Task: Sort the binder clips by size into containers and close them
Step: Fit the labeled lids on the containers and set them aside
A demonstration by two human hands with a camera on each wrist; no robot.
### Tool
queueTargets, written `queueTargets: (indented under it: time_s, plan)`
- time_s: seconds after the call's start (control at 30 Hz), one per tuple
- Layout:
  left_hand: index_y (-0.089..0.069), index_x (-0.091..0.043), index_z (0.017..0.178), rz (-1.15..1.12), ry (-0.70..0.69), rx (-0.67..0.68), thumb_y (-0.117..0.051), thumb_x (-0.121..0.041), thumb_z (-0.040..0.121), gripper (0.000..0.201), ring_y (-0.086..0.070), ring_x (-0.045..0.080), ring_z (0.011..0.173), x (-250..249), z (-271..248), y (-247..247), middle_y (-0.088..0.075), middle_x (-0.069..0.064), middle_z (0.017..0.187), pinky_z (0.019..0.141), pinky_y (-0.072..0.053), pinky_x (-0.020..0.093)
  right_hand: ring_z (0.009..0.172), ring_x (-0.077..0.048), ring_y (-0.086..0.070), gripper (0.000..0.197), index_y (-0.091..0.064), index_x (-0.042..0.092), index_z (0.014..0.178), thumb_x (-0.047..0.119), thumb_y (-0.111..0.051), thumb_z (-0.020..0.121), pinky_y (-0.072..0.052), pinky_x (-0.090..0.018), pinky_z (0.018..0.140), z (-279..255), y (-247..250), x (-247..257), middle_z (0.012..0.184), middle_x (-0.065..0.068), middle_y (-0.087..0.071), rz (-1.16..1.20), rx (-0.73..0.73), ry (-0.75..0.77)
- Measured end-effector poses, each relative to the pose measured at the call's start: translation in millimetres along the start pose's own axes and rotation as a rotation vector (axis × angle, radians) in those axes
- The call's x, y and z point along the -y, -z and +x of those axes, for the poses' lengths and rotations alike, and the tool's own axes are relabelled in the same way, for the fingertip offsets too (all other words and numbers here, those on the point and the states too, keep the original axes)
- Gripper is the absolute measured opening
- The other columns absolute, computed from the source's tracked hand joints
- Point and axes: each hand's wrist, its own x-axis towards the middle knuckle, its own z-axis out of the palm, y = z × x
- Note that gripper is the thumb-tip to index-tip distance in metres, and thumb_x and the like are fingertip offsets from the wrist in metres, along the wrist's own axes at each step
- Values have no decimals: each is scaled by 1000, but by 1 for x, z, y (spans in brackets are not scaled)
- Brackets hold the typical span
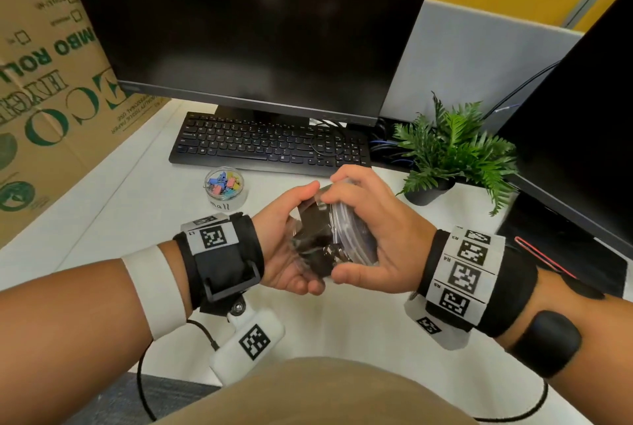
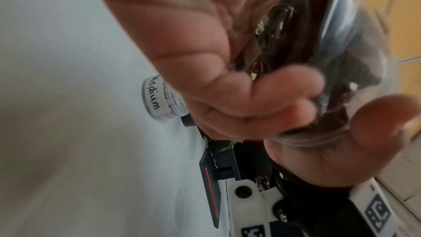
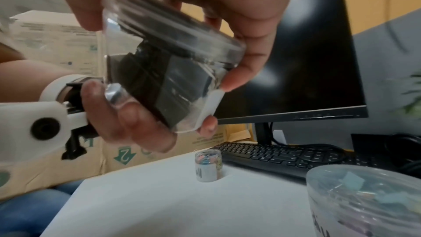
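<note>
Holding a clear jar (image 1: 317, 246) of large black binder clips (image 3: 157, 86) tilted on its side above the white desk (image 1: 144, 205), left hand (image 1: 291, 246) cupping its base, right hand (image 1: 373, 229) curled round its clear lid (image 1: 346, 229). Standing beyond, near the black keyboard (image 1: 270, 144): an open jar of small coloured clips (image 1: 224, 185). Sitting to the right, beside a potted fern (image 1: 452, 150): a jar marked "Medium" (image 2: 157, 98).

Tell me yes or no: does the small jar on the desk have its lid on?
No: in the head view the small jar stands open-topped on the desk, its coloured binder clips exposed.
</note>
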Motion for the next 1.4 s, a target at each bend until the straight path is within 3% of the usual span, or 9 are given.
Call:
queueTargets:
  time_s: [0.2,0.3,0.43,0.53,0.73,0.87,1.03,1.23,1.4]
  plan:
    - [-62,-9,90,108,-199,-169,-43,-68,72,64,-56,21,54,-3,10,-10,-62,7,63,46,-47,20,111,-9,-42,71,-32,34,126,80,-41,72,-42,-26,90,0,-9,-6,118,6,-35,159,-183,-185]
    - [-59,-15,93,131,-328,-260,-53,-55,68,48,-57,14,53,2,19,-16,-63,1,65,48,-48,20,103,-20,-51,63,-30,50,120,83,-44,69,-47,-38,87,4,-17,-7,116,-6,-46,370,-233,-351]
    - [-41,-14,131,279,-506,-378,-75,-73,33,119,-64,9,58,3,26,-15,-63,4,90,50,-50,24,94,-39,-58,44,-33,51,115,64,-51,77,-51,-60,74,6,-17,-5,109,-20,-54,563,-264,-436]
    - [-32,-9,136,387,-716,-380,-74,-77,40,125,-65,13,71,4,27,-11,-61,10,99,53,-51,24,64,-34,-59,36,-32,52,111,56,-42,77,-47,-37,38,8,-14,3,101,-22,-56,653,-264,-481]
    - [-23,-12,128,674,-933,-378,-74,-61,61,97,-58,19,107,3,16,-6,-54,14,116,84,-52,31,57,-21,-54,37,-40,50,113,61,-32,78,-39,-22,42,12,-15,2,104,-13,-58,906,-193,-770]
    - [-22,-28,127,831,-896,-339,-76,-41,61,86,-56,10,111,-4,9,-5,-52,5,117,87,-52,29,54,-17,-55,36,-48,41,113,64,-32,90,-43,-24,43,11,-11,0,97,-9,-61,1044,-118,-884]
    - [-16,-51,122,668,-642,-389,-57,-47,72,65,-65,17,81,-5,5,-7,-54,0,114,57,-56,31,78,-25,-62,34,-42,51,109,51,-46,76,-48,-30,45,9,-17,1,108,-4,-60,917,-178,-825]
    - [-35,-36,126,426,-447,-429,-43,-56,72,58,-63,18,64,-6,10,-3,-62,3,88,46,-50,25,71,-22,-60,30,-36,58,99,50,-51,75,-48,-24,44,9,-24,2,105,-10,-55,639,-226,-623]
    - [-64,-9,89,93,-220,-307,-31,-74,79,74,-54,24,50,-9,8,4,-60,12,67,40,-44,19,107,-15,-44,54,-35,43,119,59,-54,71,-45,-34,88,10,-21,-7,121,-4,-39,169,-131,-303]
